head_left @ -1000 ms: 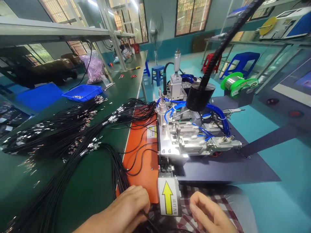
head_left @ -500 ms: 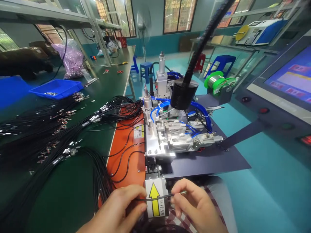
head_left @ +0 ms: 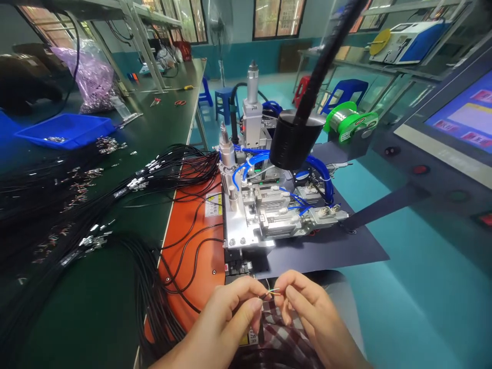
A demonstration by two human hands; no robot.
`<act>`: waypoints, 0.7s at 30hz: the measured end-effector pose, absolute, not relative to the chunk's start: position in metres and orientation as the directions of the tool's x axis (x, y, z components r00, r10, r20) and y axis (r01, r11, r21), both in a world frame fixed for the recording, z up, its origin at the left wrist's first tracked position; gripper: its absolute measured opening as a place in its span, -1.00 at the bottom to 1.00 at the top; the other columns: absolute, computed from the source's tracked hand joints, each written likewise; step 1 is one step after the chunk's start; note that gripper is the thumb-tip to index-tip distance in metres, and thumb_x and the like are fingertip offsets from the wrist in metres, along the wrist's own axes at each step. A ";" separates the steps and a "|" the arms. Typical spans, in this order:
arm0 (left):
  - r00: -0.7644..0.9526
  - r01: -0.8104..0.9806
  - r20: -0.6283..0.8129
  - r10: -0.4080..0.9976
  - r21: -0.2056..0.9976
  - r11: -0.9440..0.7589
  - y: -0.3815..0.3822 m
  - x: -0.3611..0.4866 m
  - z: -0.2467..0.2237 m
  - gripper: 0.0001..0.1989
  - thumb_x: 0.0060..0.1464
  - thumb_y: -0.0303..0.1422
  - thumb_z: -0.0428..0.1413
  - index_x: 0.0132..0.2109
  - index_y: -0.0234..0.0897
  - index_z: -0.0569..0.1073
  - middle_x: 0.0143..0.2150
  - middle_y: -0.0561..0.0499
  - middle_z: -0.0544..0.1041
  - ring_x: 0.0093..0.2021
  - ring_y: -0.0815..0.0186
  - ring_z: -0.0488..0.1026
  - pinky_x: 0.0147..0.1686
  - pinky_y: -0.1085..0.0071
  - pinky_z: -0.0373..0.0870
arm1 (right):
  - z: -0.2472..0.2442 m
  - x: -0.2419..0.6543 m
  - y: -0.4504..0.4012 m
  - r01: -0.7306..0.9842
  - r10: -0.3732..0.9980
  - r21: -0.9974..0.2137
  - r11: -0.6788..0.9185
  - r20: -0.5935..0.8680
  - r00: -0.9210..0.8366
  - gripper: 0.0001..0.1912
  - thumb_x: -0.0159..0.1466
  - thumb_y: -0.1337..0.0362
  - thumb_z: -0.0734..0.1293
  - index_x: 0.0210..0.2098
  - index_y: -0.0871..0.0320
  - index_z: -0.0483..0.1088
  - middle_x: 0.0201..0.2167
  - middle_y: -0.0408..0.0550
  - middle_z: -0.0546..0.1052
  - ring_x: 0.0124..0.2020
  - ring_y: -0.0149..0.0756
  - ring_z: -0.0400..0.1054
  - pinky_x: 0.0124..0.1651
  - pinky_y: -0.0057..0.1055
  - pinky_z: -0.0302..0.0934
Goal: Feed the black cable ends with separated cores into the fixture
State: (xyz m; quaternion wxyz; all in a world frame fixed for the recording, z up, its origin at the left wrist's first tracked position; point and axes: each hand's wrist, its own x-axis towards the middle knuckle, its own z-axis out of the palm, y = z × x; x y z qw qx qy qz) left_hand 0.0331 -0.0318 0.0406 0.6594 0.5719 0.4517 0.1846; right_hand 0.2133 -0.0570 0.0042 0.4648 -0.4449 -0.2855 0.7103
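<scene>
Close to the cable's end, my left hand (head_left: 240,307) pinches a thin black cable between thumb and forefinger. Thin coloured wires (head_left: 273,291) fan out from that end, in the gap between my hands. My right hand (head_left: 305,307) has its thumb and forefinger closed on the wire tips. Both hands are in front of the machine (head_left: 269,215), which has metal cylinders and blue air tubes. Below my left hand, a label with a yellow arrow is mostly covered. A bundle of black cables (head_left: 144,287) lies to the left.
An orange plate (head_left: 192,256) carries loose cables beside the machine. More cable bundles and a blue tray (head_left: 69,130) lie on the green bench (head_left: 77,312). A black lamp head (head_left: 294,139) hangs above the machine. A solder spool (head_left: 344,120) and a screen (head_left: 469,115) stand right.
My left hand has moved right and slightly up to the cable's end, closer to my right hand. The coloured wires now show between them. The view has shifted slightly.
</scene>
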 end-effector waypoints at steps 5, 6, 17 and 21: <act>0.534 0.217 -0.419 0.734 0.907 0.361 -0.031 0.034 0.043 -0.82 0.24 -0.31 -0.07 -0.22 -0.26 0.38 -0.53 0.15 0.30 -0.54 0.48 0.12 -0.53 0.52 0.02 | -0.002 0.201 -0.055 -0.481 0.913 -0.776 -0.408 -0.349 -0.210 -0.76 0.20 0.09 0.34 -0.39 0.16 0.40 -0.56 -0.18 0.36 -0.56 -0.45 0.15 -0.47 -0.51 0.05; 0.538 0.207 -0.427 0.727 0.903 0.376 -0.031 0.033 0.043 -0.82 0.24 -0.30 -0.07 -0.22 -0.27 0.37 -0.53 0.15 0.30 -0.55 0.48 0.11 -0.53 0.52 0.01 | -0.002 0.200 -0.055 -0.486 0.913 -0.773 -0.408 -0.344 -0.220 -0.75 0.20 0.09 0.35 -0.40 0.16 0.40 -0.56 -0.19 0.36 -0.56 -0.45 0.14 -0.47 -0.51 0.04; 0.540 0.182 -0.451 0.711 0.887 0.424 -0.032 0.032 0.042 -0.82 0.23 -0.28 -0.06 -0.22 -0.27 0.37 -0.52 0.14 0.29 -0.53 0.47 0.10 -0.54 0.50 -0.04 | -0.004 0.197 -0.051 -0.547 0.898 -0.711 -0.441 -0.339 -0.282 -0.72 0.11 0.10 0.44 -0.40 0.18 0.37 -0.59 -0.23 0.32 -0.59 -0.53 0.08 -0.51 -0.59 0.01; 0.531 0.166 -0.441 0.723 0.891 0.422 -0.033 0.031 0.041 -0.82 0.23 -0.28 -0.06 -0.24 -0.27 0.35 -0.54 0.15 0.28 -0.54 0.48 0.10 -0.53 0.51 -0.01 | -0.005 0.197 -0.053 -0.414 0.922 -0.826 -0.384 -0.315 -0.227 -0.77 0.14 0.14 0.42 -0.40 0.17 0.38 -0.58 -0.22 0.33 -0.58 -0.51 0.12 -0.50 -0.57 0.04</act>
